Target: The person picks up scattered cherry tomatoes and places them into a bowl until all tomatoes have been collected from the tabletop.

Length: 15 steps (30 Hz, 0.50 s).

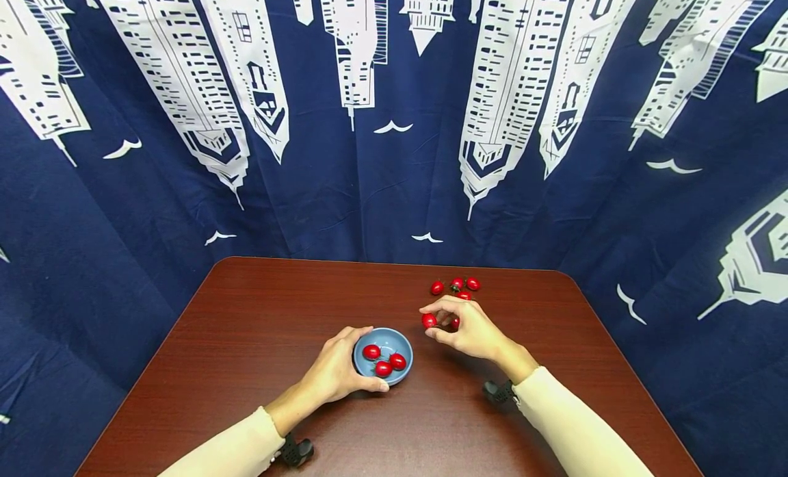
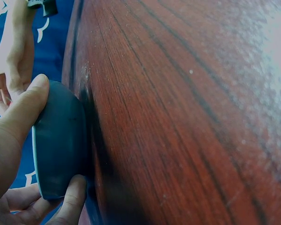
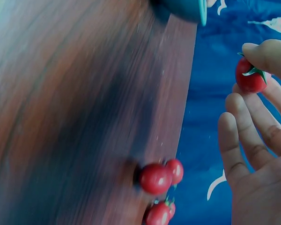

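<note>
A small blue bowl stands on the brown table, with three cherry tomatoes in it. My left hand grips the bowl from its left side, thumb at the near rim and fingers round the far side; the left wrist view shows the thumb over the rim and a fingertip low on the wall. To the right of the bowl, my right hand pinches a cherry tomato between thumb and fingertips. Green leaves show on its stem end. It hangs above the table in the right wrist view.
Several loose cherry tomatoes lie on the table beyond the right hand, partly covered by it. The table ends at its far edge against a dark blue curtain printed with white buildings. Dark wrist straps sit on both arms.
</note>
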Each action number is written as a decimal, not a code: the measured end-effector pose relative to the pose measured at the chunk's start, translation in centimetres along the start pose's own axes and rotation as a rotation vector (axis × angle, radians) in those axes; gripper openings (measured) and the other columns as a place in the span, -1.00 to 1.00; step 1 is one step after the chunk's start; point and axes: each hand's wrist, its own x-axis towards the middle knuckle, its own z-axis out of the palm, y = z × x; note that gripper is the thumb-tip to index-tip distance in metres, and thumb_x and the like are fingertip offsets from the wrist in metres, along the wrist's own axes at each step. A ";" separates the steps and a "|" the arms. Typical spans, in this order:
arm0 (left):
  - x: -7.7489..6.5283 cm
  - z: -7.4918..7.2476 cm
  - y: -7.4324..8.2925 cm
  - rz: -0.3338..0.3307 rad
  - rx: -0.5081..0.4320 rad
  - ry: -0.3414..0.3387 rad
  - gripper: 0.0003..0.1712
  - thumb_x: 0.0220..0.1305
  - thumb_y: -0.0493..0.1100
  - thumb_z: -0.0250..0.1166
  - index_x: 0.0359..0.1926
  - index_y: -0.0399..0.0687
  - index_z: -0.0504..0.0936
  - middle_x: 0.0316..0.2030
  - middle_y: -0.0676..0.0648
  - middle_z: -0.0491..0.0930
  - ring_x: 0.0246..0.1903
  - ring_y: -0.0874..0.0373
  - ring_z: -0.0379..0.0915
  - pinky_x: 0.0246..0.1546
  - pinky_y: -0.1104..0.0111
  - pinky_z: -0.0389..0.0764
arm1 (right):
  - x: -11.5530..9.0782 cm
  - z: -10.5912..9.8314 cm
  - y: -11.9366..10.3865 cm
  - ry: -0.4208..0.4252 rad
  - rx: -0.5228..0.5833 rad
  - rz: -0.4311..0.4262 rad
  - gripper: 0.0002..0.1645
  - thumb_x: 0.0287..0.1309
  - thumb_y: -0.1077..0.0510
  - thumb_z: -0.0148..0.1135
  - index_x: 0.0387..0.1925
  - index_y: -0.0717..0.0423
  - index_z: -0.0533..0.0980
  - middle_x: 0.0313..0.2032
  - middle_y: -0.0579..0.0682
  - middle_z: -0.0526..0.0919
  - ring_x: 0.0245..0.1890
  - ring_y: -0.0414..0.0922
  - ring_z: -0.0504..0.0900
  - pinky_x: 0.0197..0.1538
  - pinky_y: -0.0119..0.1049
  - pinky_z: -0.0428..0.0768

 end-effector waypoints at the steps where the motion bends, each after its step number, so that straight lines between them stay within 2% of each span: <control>1: 0.0 0.0 0.0 0.001 0.001 -0.001 0.35 -0.26 0.17 1.01 0.57 -0.20 0.64 0.24 -0.14 0.79 0.25 -0.09 0.76 0.35 -0.03 0.77 | 0.1 0.1 -0.2 -0.004 0.001 -0.010 -0.52 0.29 0.21 0.75 0.22 0.01 0.84 -0.11 -0.16 0.91 -0.20 -0.12 0.85 -0.07 -0.11 0.86; 5: 0.0 0.0 0.0 0.001 0.002 -0.004 0.35 -0.25 0.18 1.01 0.57 -0.20 0.64 0.24 -0.14 0.79 0.24 -0.08 0.75 0.33 -0.02 0.78 | 0.5 0.7 -1.0 -0.020 0.012 -0.038 -0.52 0.30 0.22 0.73 0.22 0.03 0.83 -0.10 -0.15 0.92 -0.21 -0.13 0.83 -0.14 -0.18 0.82; 11: 0.0 0.0 0.0 0.002 -0.002 -0.009 0.34 -0.24 0.20 1.00 0.56 -0.19 0.65 0.24 -0.14 0.79 0.24 -0.10 0.74 0.31 -0.03 0.78 | 0.9 1.8 -1.9 -0.033 0.020 -0.106 -0.50 0.28 0.27 0.73 0.22 0.02 0.82 0.00 -0.09 0.92 -0.18 -0.12 0.85 -0.07 -0.19 0.87; 15: 0.0 0.0 -0.1 0.004 -0.010 -0.010 0.34 -0.22 0.19 1.00 0.57 -0.22 0.64 0.25 -0.13 0.78 0.23 -0.09 0.75 0.30 -0.03 0.79 | 1.1 2.4 -2.5 -0.059 0.029 -0.107 -0.51 0.29 0.25 0.73 0.23 0.06 0.82 0.01 -0.09 0.91 -0.17 -0.10 0.85 -0.06 -0.16 0.88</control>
